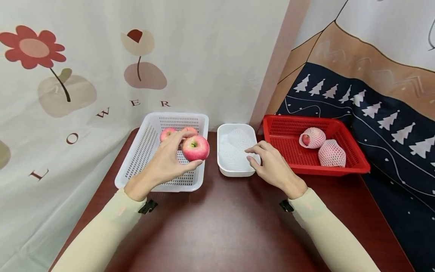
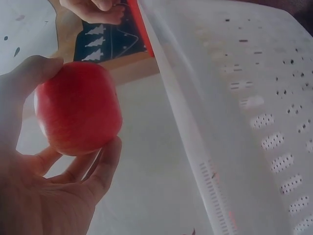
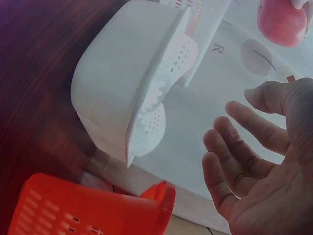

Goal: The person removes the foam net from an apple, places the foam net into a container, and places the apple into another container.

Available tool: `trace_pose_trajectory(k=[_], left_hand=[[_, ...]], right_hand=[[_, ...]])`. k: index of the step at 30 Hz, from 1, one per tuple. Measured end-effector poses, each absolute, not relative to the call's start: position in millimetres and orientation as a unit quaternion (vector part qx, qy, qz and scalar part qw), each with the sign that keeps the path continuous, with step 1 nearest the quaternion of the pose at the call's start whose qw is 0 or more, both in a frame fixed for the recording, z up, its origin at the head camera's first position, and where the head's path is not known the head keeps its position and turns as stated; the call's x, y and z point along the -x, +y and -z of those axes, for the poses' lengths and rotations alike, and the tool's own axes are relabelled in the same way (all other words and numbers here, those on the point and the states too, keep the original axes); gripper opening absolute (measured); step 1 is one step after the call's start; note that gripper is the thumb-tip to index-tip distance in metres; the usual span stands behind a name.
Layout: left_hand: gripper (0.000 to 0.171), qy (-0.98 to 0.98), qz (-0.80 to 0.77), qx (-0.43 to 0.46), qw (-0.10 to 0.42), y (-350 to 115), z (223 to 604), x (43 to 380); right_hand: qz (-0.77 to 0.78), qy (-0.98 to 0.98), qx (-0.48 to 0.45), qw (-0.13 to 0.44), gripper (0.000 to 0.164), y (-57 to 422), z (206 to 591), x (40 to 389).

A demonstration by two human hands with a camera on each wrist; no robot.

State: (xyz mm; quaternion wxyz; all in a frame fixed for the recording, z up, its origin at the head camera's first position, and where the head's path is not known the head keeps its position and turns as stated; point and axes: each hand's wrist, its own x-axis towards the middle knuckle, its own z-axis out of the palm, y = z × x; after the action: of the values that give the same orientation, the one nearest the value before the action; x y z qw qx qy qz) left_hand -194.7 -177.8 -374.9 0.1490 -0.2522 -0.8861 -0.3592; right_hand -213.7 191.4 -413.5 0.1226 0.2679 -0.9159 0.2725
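My left hand [image 1: 170, 158] grips a red apple [image 1: 196, 148] between thumb and fingers, raised over the right side of the white basket [image 1: 130, 160]. In the left wrist view the apple [image 2: 80, 108] is held clear of the basket's wall. Two more apples [image 1: 167, 134] lie in that basket, partly hidden behind the left hand. Over the right edge of a small white tub [image 1: 236, 173] hovers my right hand [image 1: 273, 166], its fingers loosely bent with nothing between them. White foam net sleeves [image 1: 238, 141] lie inside the tub.
A red basket [image 1: 282, 151] stands at the right with two apples in foam nets [image 1: 332, 154]. All the containers stand along the back of a dark brown table [image 1: 224, 226], against a printed curtain [image 1: 210, 56].
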Motion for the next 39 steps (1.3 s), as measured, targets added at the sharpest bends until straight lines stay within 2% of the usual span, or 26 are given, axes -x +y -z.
trace_pose_trajectory(k=[16,27,39], left_hand=[[0.083,-0.919,0.318,0.210,0.105,-199,371,218],[0.081,-0.938,0.286,0.187,0.050,-213,372,249],[0.078,-0.953,0.221,0.205,-0.022,-214,380,280]], right_hand=[[-0.263,-0.916,-0.266,0.142,0.034,203,413,208],[-0.258,-0.916,-0.262,0.159,0.040,221,414,208],[-0.254,-0.922,-0.246,0.160,0.044,243,417,207]])
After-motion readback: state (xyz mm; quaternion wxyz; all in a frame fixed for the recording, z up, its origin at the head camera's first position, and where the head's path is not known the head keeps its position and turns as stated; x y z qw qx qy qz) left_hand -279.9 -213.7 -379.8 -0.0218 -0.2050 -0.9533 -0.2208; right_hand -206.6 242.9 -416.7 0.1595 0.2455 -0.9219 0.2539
